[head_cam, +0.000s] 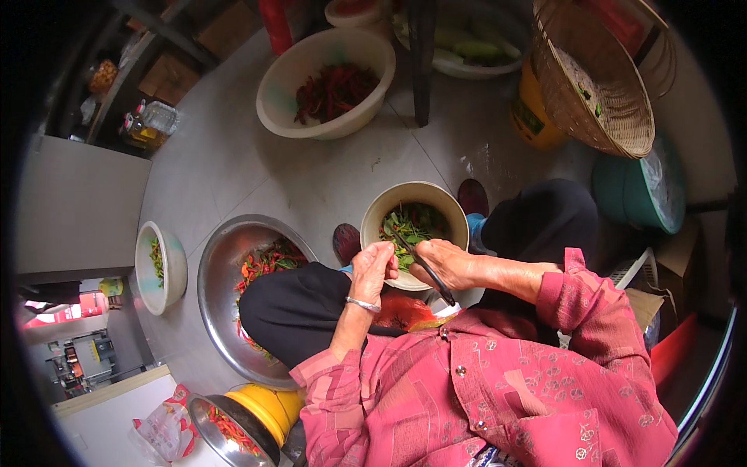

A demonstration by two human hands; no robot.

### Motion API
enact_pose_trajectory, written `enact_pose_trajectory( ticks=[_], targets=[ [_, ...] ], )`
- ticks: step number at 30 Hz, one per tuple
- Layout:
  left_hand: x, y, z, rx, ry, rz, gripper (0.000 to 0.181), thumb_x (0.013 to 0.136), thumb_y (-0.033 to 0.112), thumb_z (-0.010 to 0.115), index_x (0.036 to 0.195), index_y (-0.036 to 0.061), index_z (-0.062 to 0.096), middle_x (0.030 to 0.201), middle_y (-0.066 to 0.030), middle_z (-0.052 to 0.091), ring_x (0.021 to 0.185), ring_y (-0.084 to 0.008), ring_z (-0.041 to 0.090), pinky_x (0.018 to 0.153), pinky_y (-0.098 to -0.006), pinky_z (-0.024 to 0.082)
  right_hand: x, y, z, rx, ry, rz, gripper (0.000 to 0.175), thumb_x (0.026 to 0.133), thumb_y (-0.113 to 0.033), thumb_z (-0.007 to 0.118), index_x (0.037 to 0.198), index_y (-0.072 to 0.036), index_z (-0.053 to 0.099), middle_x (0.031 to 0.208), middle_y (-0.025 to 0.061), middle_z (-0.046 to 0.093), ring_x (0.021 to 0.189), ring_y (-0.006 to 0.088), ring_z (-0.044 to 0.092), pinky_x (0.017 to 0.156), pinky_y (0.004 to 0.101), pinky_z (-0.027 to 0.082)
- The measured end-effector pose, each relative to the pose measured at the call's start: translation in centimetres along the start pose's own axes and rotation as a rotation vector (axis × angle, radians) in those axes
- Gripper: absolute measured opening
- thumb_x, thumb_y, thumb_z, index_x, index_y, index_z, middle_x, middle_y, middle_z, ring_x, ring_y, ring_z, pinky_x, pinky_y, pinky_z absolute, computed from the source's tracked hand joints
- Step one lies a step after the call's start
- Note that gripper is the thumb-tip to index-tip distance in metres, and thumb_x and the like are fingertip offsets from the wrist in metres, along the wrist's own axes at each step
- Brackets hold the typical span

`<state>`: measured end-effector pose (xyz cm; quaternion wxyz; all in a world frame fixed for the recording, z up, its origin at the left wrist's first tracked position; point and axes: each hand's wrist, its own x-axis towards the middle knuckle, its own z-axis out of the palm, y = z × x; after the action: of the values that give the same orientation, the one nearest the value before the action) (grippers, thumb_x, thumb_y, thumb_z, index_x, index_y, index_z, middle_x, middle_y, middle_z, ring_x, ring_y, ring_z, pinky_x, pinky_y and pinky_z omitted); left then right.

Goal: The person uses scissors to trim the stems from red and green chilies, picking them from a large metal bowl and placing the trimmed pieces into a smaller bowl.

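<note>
Between my feet stands a cream plastic bucket (370,225) with green leaves and stems (408,227) inside. My right hand (444,262) is over its near right rim, closed around a slim dark hand tool (435,274) that slants across the opening; its exact kind is unclear. My left hand (373,261), with a silvery bangle at the wrist, is at the bucket's near left rim. Its thumb and fingertips are pinched together close to the tool's far end, and I cannot make out anything between them. Left of my knee, a wide steel basin (217,303) contains red chili peppers (271,262) and greenery.
A large whitish basin (274,96) of dark red peppers sits ahead, beside a dark post (421,64). At right are a woven basket (627,105), yellow bucket (534,125) and teal tub (618,192). At left are a white bowl (175,280) and a metal bowl (201,414) of red peppers.
</note>
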<state>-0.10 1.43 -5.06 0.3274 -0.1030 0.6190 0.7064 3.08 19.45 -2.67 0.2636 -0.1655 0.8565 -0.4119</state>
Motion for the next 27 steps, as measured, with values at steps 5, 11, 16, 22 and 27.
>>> enact_pose_trajectory(
  ticks=[5, 11, 16, 22, 27],
  targets=[
    [1.9, -1.9, -0.7, -0.077, 0.008, -0.226, 0.017, 0.089, 0.024, 0.054, 0.091, 0.0072, 0.053, 0.064, 0.0002, 0.051, 0.049, -0.0072, 0.046, 0.04, -0.0192, 0.032, -0.2, -0.5, -0.2, -0.531, 0.214, 0.058, 0.013, 0.071, -0.019, 0.058, 0.074, -0.006, 0.059, 0.079, 0.0128, 0.063, 0.074, 0.0276, 0.062, 0.062, 0.0394, 0.048],
    [10.8, 6.5, -4.6, -0.336, -0.028, -0.027, 0.022, 0.091, 0.023, 0.049, 0.081, 0.0037, 0.053, 0.077, -0.009, 0.061, 0.062, -0.0166, 0.06, 0.048, -0.0285, 0.047, 1.3, 1.5, 1.2, -0.926, 0.06, 0.095, 0.014, 0.058, -0.015, 0.068, 0.069, -0.022, 0.066, 0.06, -0.0037, 0.062, 0.057, 0.014, 0.062, 0.037, 0.0389, 0.042],
    [7.7, 20.5, -0.5, -0.174, -0.041, 0.57, 0.05, 0.086, 0.026, 0.059, 0.121, -0.0056, 0.04, 0.12, -0.0203, 0.051, 0.106, -0.0275, 0.055, 0.085, -0.0343, 0.046, 1.3, -3.0, 0.5, -0.889, -0.195, 0.106, 0.015, 0.071, -0.016, 0.059, 0.085, -0.014, 0.065, 0.086, 0.004, 0.065, 0.08, 0.0208, 0.065, 0.062, 0.034, 0.05],
    [-3.2, 18.7, -4.3, 0.123, -0.009, 0.845, 0.028, 0.088, 0.018, 0.056, 0.105, -0.0042, 0.057, 0.091, -0.0124, 0.065, 0.081, -0.0164, 0.064, 0.074, -0.0264, 0.051, 0.8, -1.9, 0.7, -1.004, 0.188, -0.108, 0.013, 0.071, -0.013, 0.052, 0.077, -0.003, 0.058, 0.069, 0.0114, 0.062, 0.067, 0.0275, 0.063, 0.058, 0.037, 0.046],
    [-8.1, 7.8, -16.1, 0.069, 0.42, 0.622, 0.03, 0.089, 0.025, 0.055, 0.107, 0.0008, 0.056, 0.093, -0.0083, 0.065, 0.083, -0.0131, 0.062, 0.072, -0.0246, 0.047, 1.2, -2.6, 1.5, -1.001, 0.088, -0.139, 0.012, 0.074, -0.012, 0.049, 0.075, -0.002, 0.056, 0.066, 0.0129, 0.062, 0.066, 0.0302, 0.062, 0.06, 0.0395, 0.047]
  ],
)
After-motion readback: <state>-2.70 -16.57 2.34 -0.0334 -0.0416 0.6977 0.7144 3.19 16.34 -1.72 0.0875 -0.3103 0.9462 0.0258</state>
